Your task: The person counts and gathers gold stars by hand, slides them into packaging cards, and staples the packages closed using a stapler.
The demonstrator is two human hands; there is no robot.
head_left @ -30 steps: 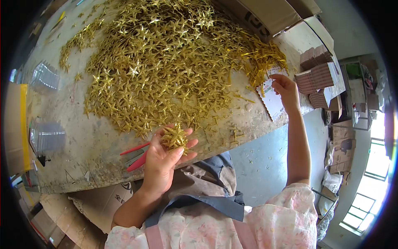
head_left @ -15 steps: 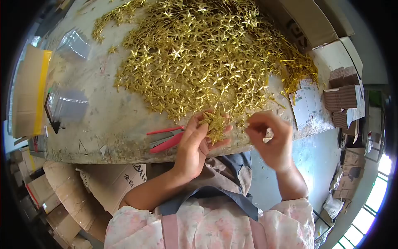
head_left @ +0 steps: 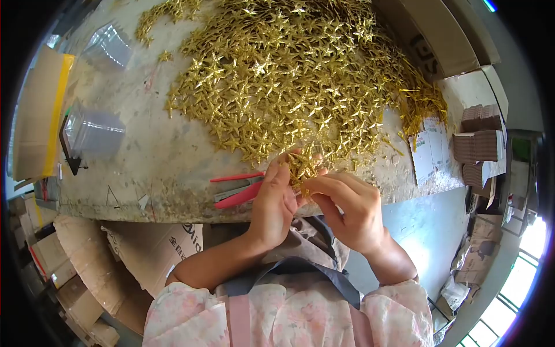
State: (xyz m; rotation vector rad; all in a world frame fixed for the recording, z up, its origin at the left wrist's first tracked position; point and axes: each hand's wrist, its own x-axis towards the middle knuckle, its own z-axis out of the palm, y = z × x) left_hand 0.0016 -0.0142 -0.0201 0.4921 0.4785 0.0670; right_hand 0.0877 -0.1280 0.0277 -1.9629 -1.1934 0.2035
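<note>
My left hand [head_left: 273,202] holds a few gold glitter stars [head_left: 303,168] at the near edge of the surface [head_left: 156,150], and my right hand [head_left: 347,211] pinches in against them, fingertips nearly closed. Red-handled pliers [head_left: 238,189] lie just beside my left hand; the big pile of gold stars [head_left: 277,81] spreads beyond both.

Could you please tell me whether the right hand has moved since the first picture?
Yes, the right hand has moved left, from the white card to the gold stars in the left hand.
</note>
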